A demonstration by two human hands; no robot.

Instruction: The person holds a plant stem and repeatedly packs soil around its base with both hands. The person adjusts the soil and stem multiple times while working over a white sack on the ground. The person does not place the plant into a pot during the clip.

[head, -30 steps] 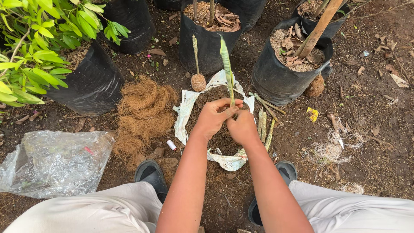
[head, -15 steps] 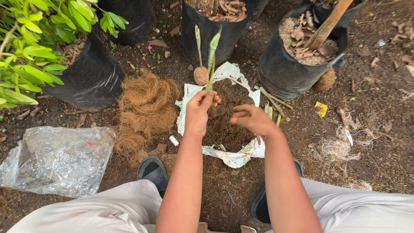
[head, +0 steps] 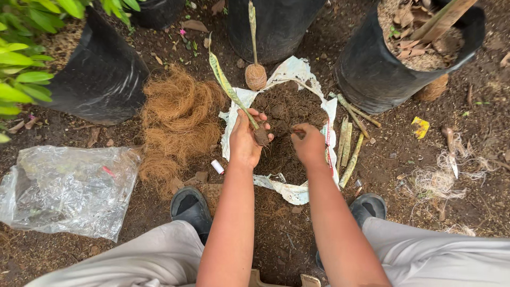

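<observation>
Over the soil heap (head: 287,114), which is lying on a torn white sheet (head: 297,72), I am holding a leaf cutting (head: 228,87) in my left hand (head: 245,139), fingers closing around its dirt-caked base while the long variegated blade is leaning up and away to the left of the heap. It is looking light and fairly stiff, but I judge the blade could crease or snap, so the firm lower end is the place to grip. My right hand (head: 309,144) is resting on the heap, fingers curling into a pinch of soil. Beyond the heap a second cutting with a fibre-wrapped ball (head: 255,76) is standing upright. Left of the heap a coir pile (head: 178,119) is lying, and farther left a crumpled clear plastic bag (head: 66,186); right of it a small yellow scrap (head: 420,127) is showing.
</observation>
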